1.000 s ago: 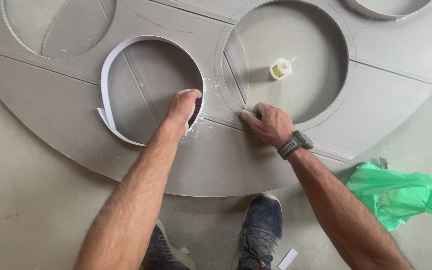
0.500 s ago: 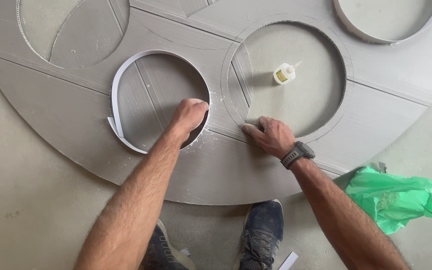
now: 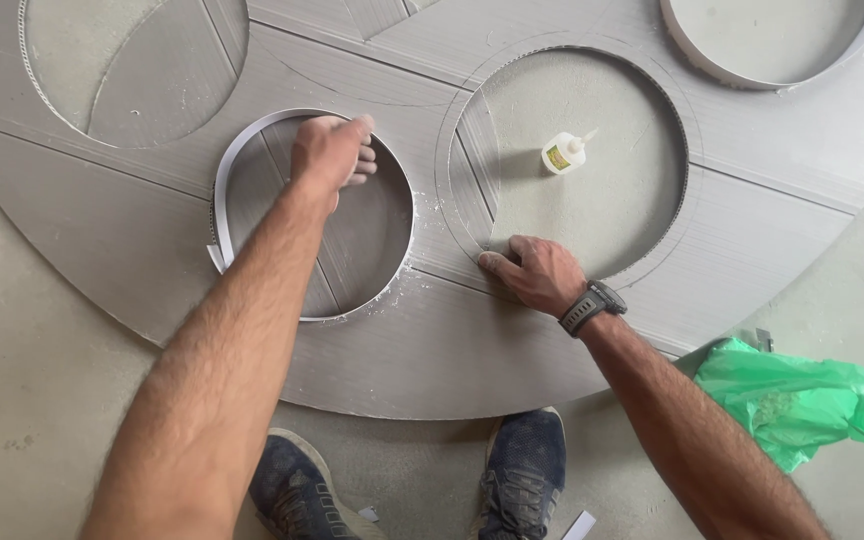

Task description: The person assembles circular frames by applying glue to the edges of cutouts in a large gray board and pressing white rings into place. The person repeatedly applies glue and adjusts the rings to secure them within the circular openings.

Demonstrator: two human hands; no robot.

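1. Standing on a bare concrete floor (image 3: 42, 400): two dark blue shoes (image 3: 522, 470) show at the bottom edge, toes just short of the rim of a large grey round panel (image 3: 432, 350) that lies flat on the floor.
2. Small white scraps (image 3: 580, 525) lie on the floor by the right shoe. A crumpled green plastic bag (image 3: 802, 400) sits on the floor to the right, just beside the panel's edge.
3. Right hand (image 3: 537, 272): pressed palm-down on the panel, fingers together and flat, fingertips at the lower-left rim of the middle round cutout (image 3: 592, 200). It holds nothing. A dark wristwatch (image 3: 592, 306) sits on that wrist.
4. Left hand (image 3: 332, 152): reaching across the left cutout (image 3: 352, 240), fingers curled at its upper rim, touching the white strip (image 3: 220, 200) that lines the hole's edge. Whether the fingers pinch the strip or only press it, I cannot tell.
5. White strip: follows the left and upper rim of that cutout; its lower end stands loose at the lower left. White crumbs are scattered along the rim at lower right.
6. A small white glue bottle (image 3: 562, 152) with a yellow label lies on its side on the floor inside the middle cutout, apart from both hands.
7. Farther off: another cutout (image 3: 132, 60) at upper left, and one at upper right (image 3: 772, 35) already lined with a strip.
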